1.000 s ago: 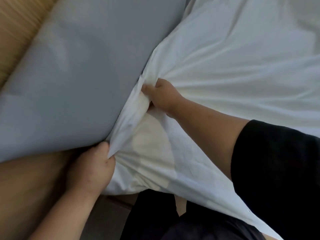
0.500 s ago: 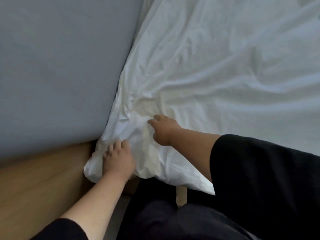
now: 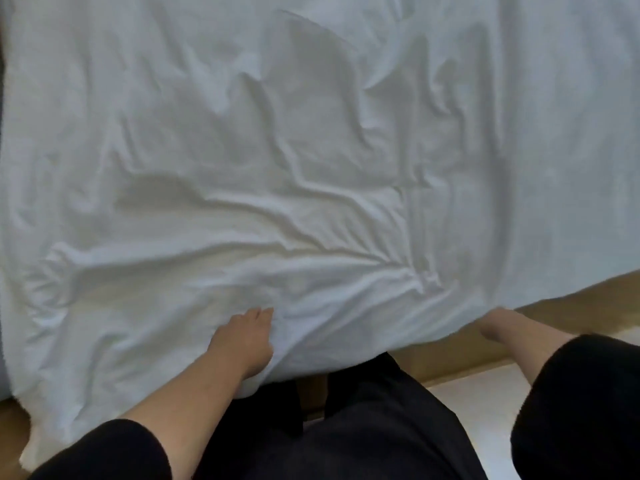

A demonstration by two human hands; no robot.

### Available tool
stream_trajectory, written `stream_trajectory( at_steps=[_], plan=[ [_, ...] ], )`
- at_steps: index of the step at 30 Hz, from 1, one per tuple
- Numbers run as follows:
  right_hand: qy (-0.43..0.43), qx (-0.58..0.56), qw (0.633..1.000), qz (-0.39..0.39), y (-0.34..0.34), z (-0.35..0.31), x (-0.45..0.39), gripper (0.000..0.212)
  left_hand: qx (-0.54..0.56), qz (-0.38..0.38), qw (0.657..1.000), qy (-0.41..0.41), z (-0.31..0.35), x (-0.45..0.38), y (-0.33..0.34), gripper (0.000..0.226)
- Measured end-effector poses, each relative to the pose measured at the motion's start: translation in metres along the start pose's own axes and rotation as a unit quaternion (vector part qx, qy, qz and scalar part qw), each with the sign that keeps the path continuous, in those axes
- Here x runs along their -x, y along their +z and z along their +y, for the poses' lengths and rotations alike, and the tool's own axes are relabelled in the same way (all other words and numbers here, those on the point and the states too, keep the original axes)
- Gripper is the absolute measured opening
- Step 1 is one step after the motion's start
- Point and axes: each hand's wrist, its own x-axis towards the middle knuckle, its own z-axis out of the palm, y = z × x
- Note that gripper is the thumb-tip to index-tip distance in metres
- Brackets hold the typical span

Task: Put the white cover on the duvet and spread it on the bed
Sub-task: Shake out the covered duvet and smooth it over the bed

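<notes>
The white cover (image 3: 311,161) with the duvet inside fills most of the view, creased and lying over the bed. Its near edge hangs over the bed's front side. My left hand (image 3: 242,337) lies flat on the cover just above that near edge, fingers stretched forward and close together; the thumb is hidden. My right hand (image 3: 498,322) reaches to the cover's edge further right. Only its wrist and the back of the hand show, since the fingers are tucked under the fabric.
The wooden bed frame (image 3: 450,351) runs below the cover's edge on the right and shows again at the lower left (image 3: 10,424). Pale floor (image 3: 485,403) lies beside my dark trousers (image 3: 363,427). A grey strip (image 3: 2,133) shows at the far left.
The view has swung right, away from the grey surface and the cover's corner. Both hands have left that corner and moved right along the near edge, now wide apart.
</notes>
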Motion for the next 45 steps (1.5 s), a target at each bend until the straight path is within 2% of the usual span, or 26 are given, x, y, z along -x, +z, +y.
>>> stream_trajectory(
  at_steps=[2,4,6,7,9,11,12,13,15,16,17,18,19,21,23,25,28,31,35,41,45],
  plan=[
    [0.005,-0.058,0.998,0.019,0.006,0.036,-0.006,0.039,-0.034,-0.024,0.999,-0.005,0.033,-0.006,-0.003,0.066],
    [-0.057,-0.099,0.988,0.099,-0.001,0.038,0.013,0.023,-0.058,-0.039,0.998,-0.004,0.073,-0.011,-0.008,0.064],
    [-0.178,-0.131,0.954,0.201,-0.023,0.012,0.033,0.039,-0.081,-0.034,0.996,0.006,0.115,-0.019,-0.022,0.064],
    [-0.236,-0.149,0.933,0.227,-0.033,-0.005,0.042,0.047,-0.084,-0.025,0.996,0.014,0.139,-0.024,-0.031,0.064],
    [-0.36,-0.13,0.893,0.235,-0.055,-0.034,0.055,0.056,-0.083,-0.004,0.996,0.032,0.185,-0.036,-0.052,0.065],
    [-0.424,-0.108,0.872,0.218,-0.076,-0.041,0.049,0.059,-0.089,0.017,0.995,0.049,0.226,-0.049,-0.072,0.065],
    [-0.419,-0.117,0.874,0.215,-0.086,-0.032,0.031,0.06,-0.094,0.025,0.994,0.055,0.244,-0.055,-0.081,0.064],
    [-0.38,-0.128,0.893,0.207,-0.089,-0.015,0.001,0.061,-0.101,0.029,0.993,0.058,0.259,-0.06,-0.088,0.063],
    [-0.195,-0.188,0.952,0.139,-0.086,0.055,-0.079,0.064,-0.121,0.032,0.99,0.065,0.285,-0.066,-0.1,0.06],
    [-0.1,-0.223,0.965,0.091,-0.084,0.093,-0.117,0.064,-0.128,0.03,0.989,0.071,0.296,-0.068,-0.103,0.06],
    [-0.043,-0.233,0.971,0.023,-0.084,0.13,-0.129,0.064,-0.133,0.028,0.988,0.079,0.306,-0.07,-0.106,0.059],
    [-0.04,-0.246,0.968,-0.027,-0.085,0.162,-0.126,0.061,-0.135,0.028,0.986,0.089,0.315,-0.071,-0.107,0.058],
    [-0.061,-0.218,0.972,-0.055,-0.087,0.186,-0.116,0.057,-0.136,0.031,0.985,0.1,0.323,-0.073,-0.108,0.057],
    [-0.067,-0.173,0.981,-0.059,-0.088,0.202,-0.086,0.054,-0.129,0.022,0.985,0.112,0.337,-0.075,-0.105,0.055],
    [-0.068,-0.126,0.989,-0.038,-0.078,0.195,-0.079,0.064,-0.133,-0.01,0.984,0.115,0.35,-0.075,-0.101,0.055],
    [-0.111,-0.112,0.987,-0.012,-0.068,0.173,-0.079,0.07,-0.144,-0.038,0.981,0.124,0.359,-0.072,-0.101,0.055],
    [-0.215,-0.136,0.967,0.026,-0.082,0.126,-0.038,0.074,-0.153,-0.026,0.978,0.137,0.371,-0.064,-0.119,0.055],
    [-0.321,-0.09,0.938,0.092,-0.102,0.092,-0.009,0.073,-0.154,0.014,0.979,0.133,0.379,-0.06,-0.148,0.055],
    [-0.351,-0.069,0.927,0.113,-0.139,0.084,-0.007,0.073,-0.149,0.028,0.982,0.116,0.39,-0.055,-0.175,0.054],
    [-0.382,-0.06,0.906,0.174,-0.191,0.123,-0.099,0.075,-0.131,0.016,0.989,0.072,0.443,-0.094,-0.176,0.054],
    [-0.386,-0.044,0.904,0.179,-0.213,0.189,-0.206,0.078,-0.113,-0.007,0.993,0.026,0.521,-0.132,-0.169,0.059]
  ],
)
